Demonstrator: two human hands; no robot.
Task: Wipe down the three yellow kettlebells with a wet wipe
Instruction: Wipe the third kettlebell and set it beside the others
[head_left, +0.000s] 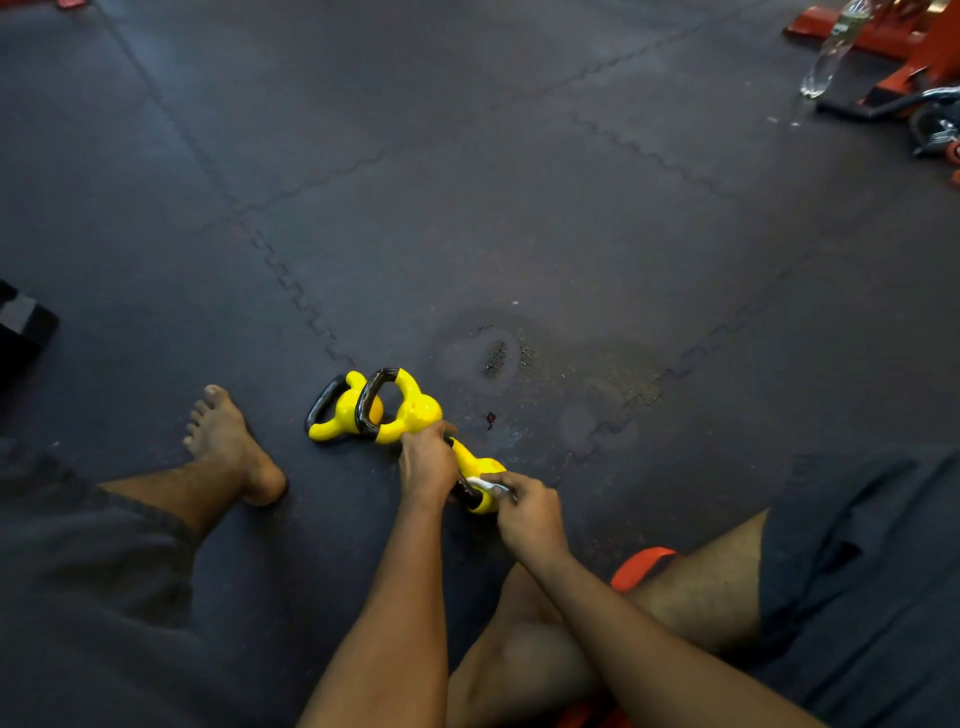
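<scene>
Yellow glossy kettlebell (471, 458), black handle, on dark rubber floor mat (519, 208); our left hand (427, 463) wraps its handle, our right hand (528, 512) pinches white wet wipe (484, 484) against it. Second yellow kettlebell (418, 413) just beyond it, third yellow kettlebell (343, 411) behind that, touching.

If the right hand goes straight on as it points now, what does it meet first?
The right hand would probably press its wet wipe into the nearest kettlebell; the left hand lies just beyond.
</scene>
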